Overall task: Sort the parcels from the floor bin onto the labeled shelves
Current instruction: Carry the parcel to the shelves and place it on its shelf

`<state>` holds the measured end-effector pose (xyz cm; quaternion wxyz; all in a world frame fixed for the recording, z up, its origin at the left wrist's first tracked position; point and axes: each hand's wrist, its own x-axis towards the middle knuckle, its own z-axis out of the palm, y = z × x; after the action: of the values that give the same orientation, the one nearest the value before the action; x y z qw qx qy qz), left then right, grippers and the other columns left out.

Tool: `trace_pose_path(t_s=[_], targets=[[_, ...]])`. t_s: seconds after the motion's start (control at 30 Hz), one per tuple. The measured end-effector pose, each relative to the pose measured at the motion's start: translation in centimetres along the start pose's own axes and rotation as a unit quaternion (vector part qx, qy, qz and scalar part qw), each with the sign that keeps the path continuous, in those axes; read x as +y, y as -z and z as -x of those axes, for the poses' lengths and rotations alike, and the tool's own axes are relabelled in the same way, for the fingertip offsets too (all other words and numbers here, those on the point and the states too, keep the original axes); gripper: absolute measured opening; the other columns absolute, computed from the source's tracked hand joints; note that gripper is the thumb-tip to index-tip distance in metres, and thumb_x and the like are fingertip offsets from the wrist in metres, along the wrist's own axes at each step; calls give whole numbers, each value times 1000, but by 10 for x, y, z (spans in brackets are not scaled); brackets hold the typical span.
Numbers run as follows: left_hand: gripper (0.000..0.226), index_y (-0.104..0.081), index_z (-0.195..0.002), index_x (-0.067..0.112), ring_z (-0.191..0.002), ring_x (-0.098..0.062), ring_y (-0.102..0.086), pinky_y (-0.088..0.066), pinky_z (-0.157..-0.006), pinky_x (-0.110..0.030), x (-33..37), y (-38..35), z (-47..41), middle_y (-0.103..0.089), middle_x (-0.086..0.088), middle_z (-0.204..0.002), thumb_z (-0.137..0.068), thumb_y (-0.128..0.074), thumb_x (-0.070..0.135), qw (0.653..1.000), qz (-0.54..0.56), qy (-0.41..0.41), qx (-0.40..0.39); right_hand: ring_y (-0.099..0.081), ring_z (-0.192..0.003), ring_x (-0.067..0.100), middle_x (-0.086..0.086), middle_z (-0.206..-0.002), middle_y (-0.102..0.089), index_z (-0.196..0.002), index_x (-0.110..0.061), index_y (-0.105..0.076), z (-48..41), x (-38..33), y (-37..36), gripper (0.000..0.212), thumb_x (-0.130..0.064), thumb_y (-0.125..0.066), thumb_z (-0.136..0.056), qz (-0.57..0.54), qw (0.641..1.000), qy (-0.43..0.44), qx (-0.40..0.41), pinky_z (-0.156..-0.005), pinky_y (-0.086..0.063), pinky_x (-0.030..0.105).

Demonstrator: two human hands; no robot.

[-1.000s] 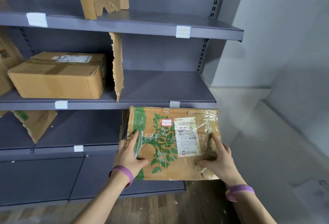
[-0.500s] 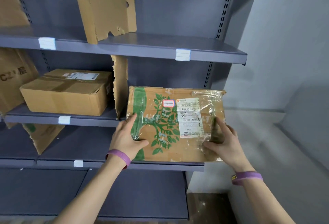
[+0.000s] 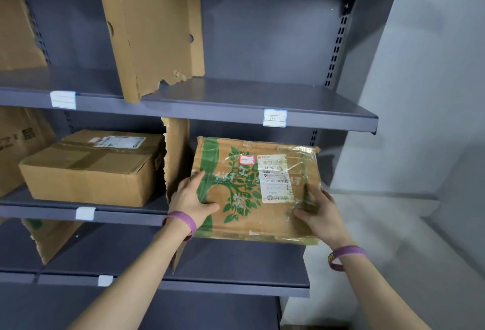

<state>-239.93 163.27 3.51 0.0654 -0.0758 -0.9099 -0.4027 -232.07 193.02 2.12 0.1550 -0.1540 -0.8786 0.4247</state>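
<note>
A flat cardboard parcel with a green tree print, clear tape, a shipping label and a small red-edged tag is held level with the middle shelf, right of a cardboard divider. My left hand grips its left edge, thumb on top. My right hand grips its right front corner. The parcel's far part lies over the right bay of the middle shelf; its near edge sticks out past the shelf front. The shelf above carries a white label marked 01.
A taped brown box sits in the middle shelf's left bay. Torn cardboard dividers stand on the top and lower shelves. White labels mark the shelf edges. A grey wall is close on the right.
Both hands have lifted the parcel from the level of the lower shelf up to the middle shelf and pushed it toward the right bay. The view has tilted upward.
</note>
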Motion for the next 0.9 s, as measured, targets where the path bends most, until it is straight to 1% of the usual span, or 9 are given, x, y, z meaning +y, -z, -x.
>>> trace_pose_path(t_s=[0.17,0.27,0.33,0.47,0.57,0.63,0.7,0.77,0.9], targets=[[59,-47,-137,30,-133,-25,-40,-38,-103,-35,5,-8,-20,-23,0,-156,-82,-66,40,999,-52,9,9,-49,-129,26,5,-142,-49,-133,-22,-56,-18,1,-9,48,-33,-67,-88,47,998,23,24,-109,-39,41],[42,-60,-123,28,-125,-25,-49,-40,-99,-34,15,-7,-24,-32,2,-151,-85,-61,44,997,-74,4,25,-52,-125,26,5,-140,-52,-129,-19,-60,-20,-6,-8,39,-36,-60,-94,80,995,47,37,-106,-42,38],[43,-60,-123,28,-127,-27,-45,-38,-102,-36,14,-7,-16,-37,3,-148,-86,-58,49,996,-85,-18,17,-49,-128,28,5,-142,-50,-131,-19,-58,-15,-8,-5,41,-37,-57,-95,136,987,76,30,-107,-39,40],[52,-52,-134,28,-138,-28,-30,-29,-112,-44,-2,-6,26,-36,0,-150,-86,-59,48,986,-120,-107,46,-40,-132,37,4,-148,-43,-137,-24,-51,24,-4,-2,51,-42,-62,-90,258,951,156,64,-104,-39,49],[53,-52,-134,22,-134,-31,-37,-33,-109,-46,-15,-10,63,-44,-6,-144,-84,-67,31,977,-95,-163,98,-44,-129,39,8,-143,-50,-132,-18,-57,58,5,-9,53,-25,-74,-82,276,922,255,95,-100,-45,51],[54,-53,-133,20,-130,-29,-43,-39,-104,-44,-22,-18,82,-47,-6,-140,-82,-63,32,975,-90,-174,106,-48,-128,36,8,-140,-53,-127,-15,-60,75,14,-16,54,-17,-77,-76,294,903,300,89,-97,-48,47],[58,-50,-136,22,-130,-30,-43,-39,-104,-44,-26,-27,91,-45,-6,-142,-81,-63,34,976,-112,-173,74,-52,-127,35,9,-139,-54,-127,-15,-61,86,21,-24,57,-17,-79,-74,313,898,304,60,-94,-51,47],[66,-37,-143,30,-136,-28,-34,-32,-110,-44,-27,-35,92,-33,-2,-150,-83,-63,39,972,-168,-164,23,-49,-130,36,8,-144,-50,-134,-17,-56,90,28,-29,63,-21,-77,-75,330,902,277,20,-94,-51,48],[76,-11,-147,45,-143,-24,-13,-18,-116,-41,-26,-45,81,-6,3,-157,-85,-53,49,960,-234,-152,-16,-20,-147,37,2,-161,-19,-151,-24,-32,82,29,-38,73,-30,-65,-86,349,910,224,-27,-111,-37,50]])
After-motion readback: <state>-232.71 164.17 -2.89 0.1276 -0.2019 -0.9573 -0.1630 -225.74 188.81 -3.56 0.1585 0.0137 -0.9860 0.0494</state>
